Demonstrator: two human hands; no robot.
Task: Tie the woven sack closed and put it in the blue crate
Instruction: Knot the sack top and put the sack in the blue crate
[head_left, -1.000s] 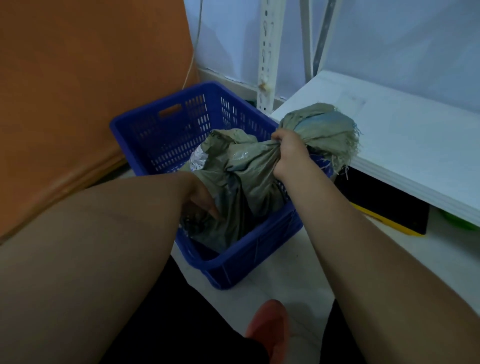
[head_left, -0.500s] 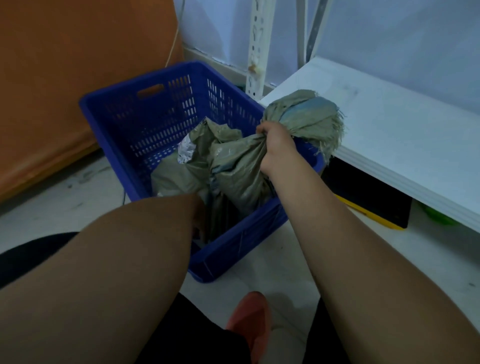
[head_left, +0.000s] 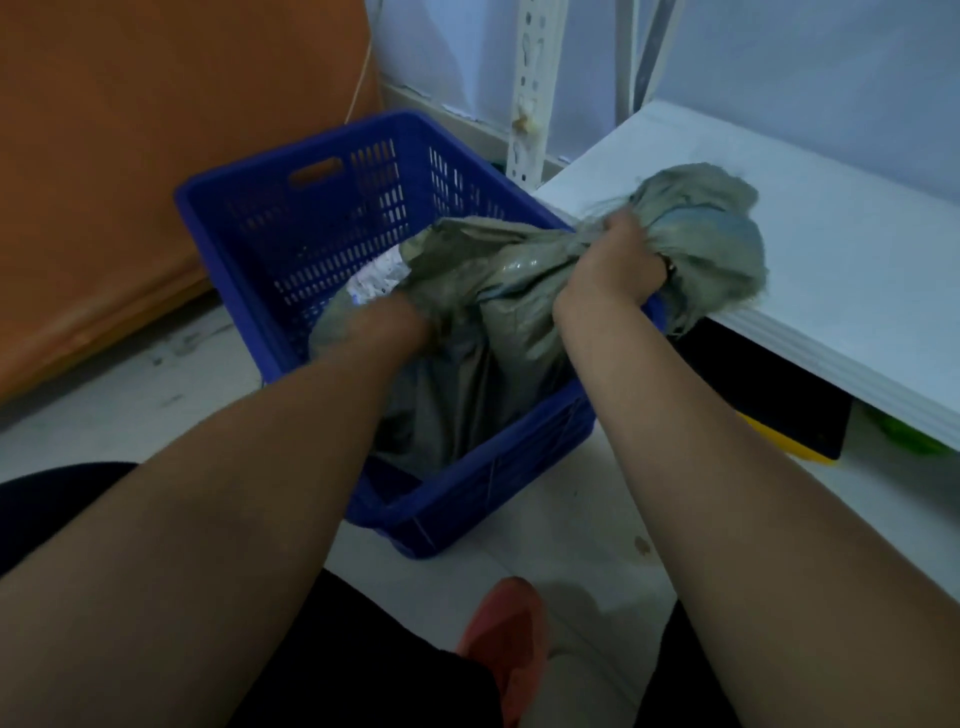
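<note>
No readable writing anywhere. Grey-green woven sack (head_left: 493, 322), crinkled, sits inside blue crate (head_left: 311, 218) of slotted plastic on the floor. Right hand (head_left: 618, 265) at 2 o'clock, fingers clamped round bunched frayed neck. Left hand (head_left: 395, 325) pressed into sack body, fingers hidden, cannot tell.

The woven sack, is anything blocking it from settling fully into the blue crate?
Nothing visible does. The woven sack already sits inside the blue crate; only its gathered neck, gripped by the right hand, hangs over the rim toward the white shelf. The left hand presses its body.
</note>
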